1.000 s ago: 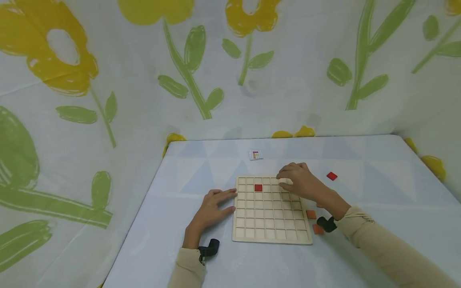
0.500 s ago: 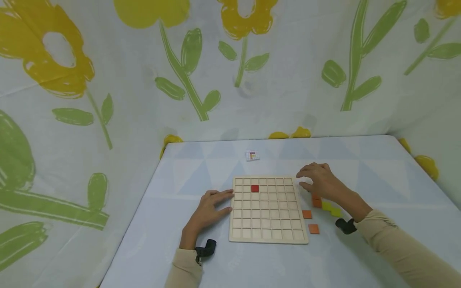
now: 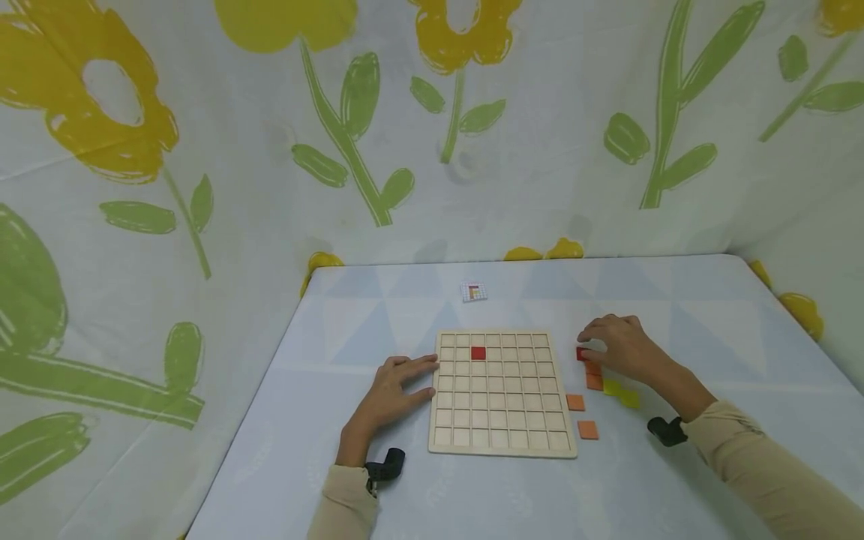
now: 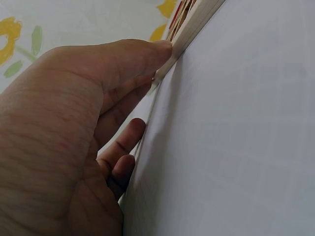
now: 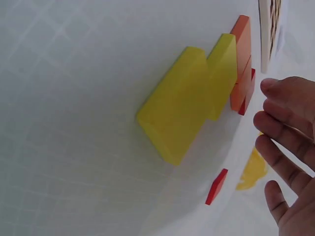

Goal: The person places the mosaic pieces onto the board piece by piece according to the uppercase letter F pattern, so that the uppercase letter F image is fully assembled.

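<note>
A square wooden grid board (image 3: 502,444) lies on the table with one red tile (image 3: 478,353) in its second row from the far side. My left hand (image 3: 391,392) rests at its left edge, thumb and fingertips touching the rim, as the left wrist view also shows. Right of the board, my right hand (image 3: 622,348) hovers by a loose red tile (image 3: 580,354); in the right wrist view thumb and fingers are apart with nothing between them. That tile lies beside two orange tiles (image 3: 594,382). Two yellow tiles (image 3: 611,387) adjoin these.
Two more orange tiles (image 3: 588,430) lie near the board's right edge. Another red tile (image 5: 216,187) appears in the right wrist view. A small patterned card (image 3: 473,292) lies beyond the board. Flowered cloth (image 3: 526,165) hangs behind the table.
My right hand has moved from over the board's far right part to the loose tiles on the right. My left hand stays at the board's left edge.
</note>
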The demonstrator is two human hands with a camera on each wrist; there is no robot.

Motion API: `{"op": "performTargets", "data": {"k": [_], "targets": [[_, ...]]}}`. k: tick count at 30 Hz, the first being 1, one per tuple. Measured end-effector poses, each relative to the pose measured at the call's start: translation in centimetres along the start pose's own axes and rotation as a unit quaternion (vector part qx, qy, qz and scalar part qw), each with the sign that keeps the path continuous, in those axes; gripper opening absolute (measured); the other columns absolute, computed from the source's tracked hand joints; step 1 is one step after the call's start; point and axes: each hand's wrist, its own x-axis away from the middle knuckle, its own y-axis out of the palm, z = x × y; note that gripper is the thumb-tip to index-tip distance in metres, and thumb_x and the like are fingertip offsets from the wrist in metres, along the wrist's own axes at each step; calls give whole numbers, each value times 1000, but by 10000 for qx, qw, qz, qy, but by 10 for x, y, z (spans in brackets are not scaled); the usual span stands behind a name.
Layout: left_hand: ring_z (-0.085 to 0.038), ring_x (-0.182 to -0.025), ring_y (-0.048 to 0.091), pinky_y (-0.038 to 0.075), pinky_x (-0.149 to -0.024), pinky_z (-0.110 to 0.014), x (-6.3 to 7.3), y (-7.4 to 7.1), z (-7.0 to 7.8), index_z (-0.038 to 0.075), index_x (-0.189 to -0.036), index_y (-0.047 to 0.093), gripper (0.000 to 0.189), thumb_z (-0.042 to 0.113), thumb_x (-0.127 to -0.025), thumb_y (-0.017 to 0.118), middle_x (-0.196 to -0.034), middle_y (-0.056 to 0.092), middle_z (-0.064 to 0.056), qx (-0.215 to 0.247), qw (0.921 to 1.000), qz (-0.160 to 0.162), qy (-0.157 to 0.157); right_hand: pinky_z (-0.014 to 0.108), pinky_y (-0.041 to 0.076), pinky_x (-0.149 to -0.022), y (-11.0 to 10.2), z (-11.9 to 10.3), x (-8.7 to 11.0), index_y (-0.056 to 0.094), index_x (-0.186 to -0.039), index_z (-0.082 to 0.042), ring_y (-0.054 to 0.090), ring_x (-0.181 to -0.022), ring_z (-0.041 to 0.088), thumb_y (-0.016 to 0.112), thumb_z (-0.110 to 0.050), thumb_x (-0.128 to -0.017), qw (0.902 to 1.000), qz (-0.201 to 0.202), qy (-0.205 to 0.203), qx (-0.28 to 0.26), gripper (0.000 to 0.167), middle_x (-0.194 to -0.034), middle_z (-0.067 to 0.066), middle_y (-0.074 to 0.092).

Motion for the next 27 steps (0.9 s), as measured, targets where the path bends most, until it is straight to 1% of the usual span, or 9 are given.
{"op": "performTargets", "data": {"k": [2,5,10,15,17,22,27], "targets": [[-26,-131,40,33,-104,-54,-1,1,0,29,-138,63,47,39,-93,71,-146,50,21,-5,10000,4,4,62,33,-94,1,1,0,78,-104,-9,56,-111,37,82,-20,-84,9999,-81,79,6,23,-110,12,70],[-27,-130,41,33,-103,-55,-1,2,0,28,-138,63,47,38,-93,71,-146,51,19,-14,9999,48,113,62,32,-95,3,3,1,78,-102,-11,56,-110,36,83,-21,-83,9998,-164,142,-34,22,-109,11,71],[-28,-129,42,34,-101,-56,-2,5,0,26,-138,63,47,39,-93,70,-146,51,17,-56,9997,76,240,62,31,-95,5,6,1,78,-100,-13,55,-109,36,83,-21,-82,9996,-228,133,-45,20,-109,10,71],[-25,-130,41,34,-103,-54,-3,4,-2,30,-138,63,47,40,-93,70,-146,50,22,-53,10000,5,35,62,31,-96,8,7,-3,78,-102,-11,56,-108,35,82,-21,-83,9996,-272,30,46,22,-108,10,70],[-24,-130,40,34,-103,-53,-3,4,-2,31,-138,62,47,40,-93,70,-146,49,24,-51,10000,-8,-46,62,31,-96,9,6,-5,78,-101,-12,57,-106,34,82,-21,-83,9996,-282,8,44,20,-106,9,71],[-25,-130,40,33,-103,-54,-1,2,-3,30,-139,62,48,41,-93,70,-147,49,21,-39,10000,-14,30,63,29,-98,9,3,-7,78,-94,-15,57,-102,32,82,-20,-83,9995,-304,89,-35,14,-101,5,71],[-27,-131,40,32,-103,-55,-1,-1,-1,28,-138,63,48,39,-93,70,-147,50,18,27,10000,-29,89,63,28,-98,5,-1,-7,78,-97,-12,56,-103,33,82,-18,-82,9997,-192,48,-125,17,-101,7,70]]}}
